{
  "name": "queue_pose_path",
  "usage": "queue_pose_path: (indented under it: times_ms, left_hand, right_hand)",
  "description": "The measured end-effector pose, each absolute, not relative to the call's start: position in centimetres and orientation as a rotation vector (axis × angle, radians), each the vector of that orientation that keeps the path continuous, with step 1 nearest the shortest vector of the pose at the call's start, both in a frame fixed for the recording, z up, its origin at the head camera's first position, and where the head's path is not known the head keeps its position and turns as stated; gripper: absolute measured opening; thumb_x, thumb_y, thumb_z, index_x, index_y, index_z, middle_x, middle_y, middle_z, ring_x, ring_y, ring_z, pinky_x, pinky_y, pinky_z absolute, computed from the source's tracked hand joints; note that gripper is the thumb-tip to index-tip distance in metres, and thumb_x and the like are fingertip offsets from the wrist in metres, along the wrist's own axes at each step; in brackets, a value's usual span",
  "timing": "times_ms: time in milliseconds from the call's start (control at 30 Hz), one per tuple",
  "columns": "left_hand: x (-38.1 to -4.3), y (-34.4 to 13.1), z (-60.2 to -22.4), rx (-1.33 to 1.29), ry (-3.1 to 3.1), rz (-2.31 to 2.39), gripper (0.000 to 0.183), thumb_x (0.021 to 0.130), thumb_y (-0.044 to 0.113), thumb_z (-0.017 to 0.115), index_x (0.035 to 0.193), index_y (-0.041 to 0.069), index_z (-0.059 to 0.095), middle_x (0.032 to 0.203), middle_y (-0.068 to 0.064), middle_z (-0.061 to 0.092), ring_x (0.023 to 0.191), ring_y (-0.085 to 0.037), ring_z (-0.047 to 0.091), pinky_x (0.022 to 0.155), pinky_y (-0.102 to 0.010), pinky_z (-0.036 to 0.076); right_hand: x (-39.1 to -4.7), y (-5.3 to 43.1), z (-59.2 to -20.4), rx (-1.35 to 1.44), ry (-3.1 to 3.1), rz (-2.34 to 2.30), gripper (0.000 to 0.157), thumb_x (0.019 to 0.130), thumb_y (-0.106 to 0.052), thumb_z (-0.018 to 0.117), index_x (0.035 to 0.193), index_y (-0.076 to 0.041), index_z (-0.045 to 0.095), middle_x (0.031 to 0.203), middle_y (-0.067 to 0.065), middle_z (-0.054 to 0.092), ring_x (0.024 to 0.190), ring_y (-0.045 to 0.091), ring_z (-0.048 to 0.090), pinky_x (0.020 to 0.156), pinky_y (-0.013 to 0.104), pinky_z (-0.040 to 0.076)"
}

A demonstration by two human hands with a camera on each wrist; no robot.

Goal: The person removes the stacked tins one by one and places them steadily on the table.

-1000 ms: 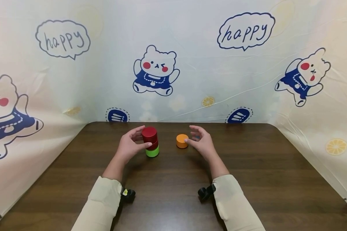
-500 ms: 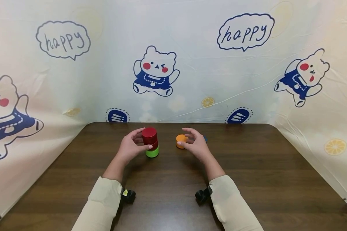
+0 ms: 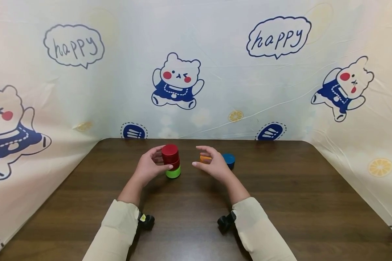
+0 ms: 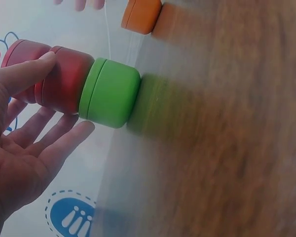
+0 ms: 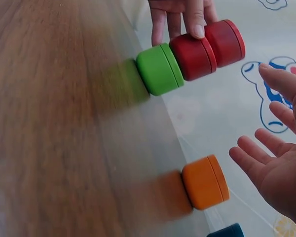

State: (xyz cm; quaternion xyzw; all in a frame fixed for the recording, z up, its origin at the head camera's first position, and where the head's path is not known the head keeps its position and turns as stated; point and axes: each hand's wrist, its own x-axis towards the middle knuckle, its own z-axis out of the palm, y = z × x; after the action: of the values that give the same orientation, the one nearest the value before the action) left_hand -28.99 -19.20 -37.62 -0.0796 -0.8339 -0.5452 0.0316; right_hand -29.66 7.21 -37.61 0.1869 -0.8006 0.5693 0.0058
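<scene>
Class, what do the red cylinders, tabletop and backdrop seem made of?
Stacked red cylinders: perhaps plastic or painted metal, satin, with soft highlights. Brown wood-grained tabletop: probably wood or laminate, glossy, showing colour reflections. Pale printed backdrop: likely fabric or thin plastic, fairly matte, creased.

Five coloured cylinders point(image 3: 170, 153), two sleeves point(image 3: 114, 226), one table point(image 3: 189, 224)

Head view faces forward and down across the bench point(image 3: 189, 232); both wrist views, close and turned sideways, share the green container point(image 4: 111, 94).
</scene>
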Motion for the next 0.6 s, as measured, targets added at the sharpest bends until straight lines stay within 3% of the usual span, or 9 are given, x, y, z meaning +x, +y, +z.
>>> queue_pose_path:
  times_ms: [600]
  left_hand:
    - [-28.8,-19.1,-37.8,-0.222,-2.593,-1.661,0.077,0.077,0.017,0.084,0.144,0.013,0.045,0.137,-0.016,0.054,0.122,-0.036,0.055,0.097,-0.052,0.047]
  right_hand:
    - [-30.2,4.4,-36.4,0.736,-2.543,1.680,0.059,0.086,-0.026,0.077,0.139,-0.018,0.053,0.143,0.006,0.048,0.128,0.032,0.050,0.100,0.049,0.046]
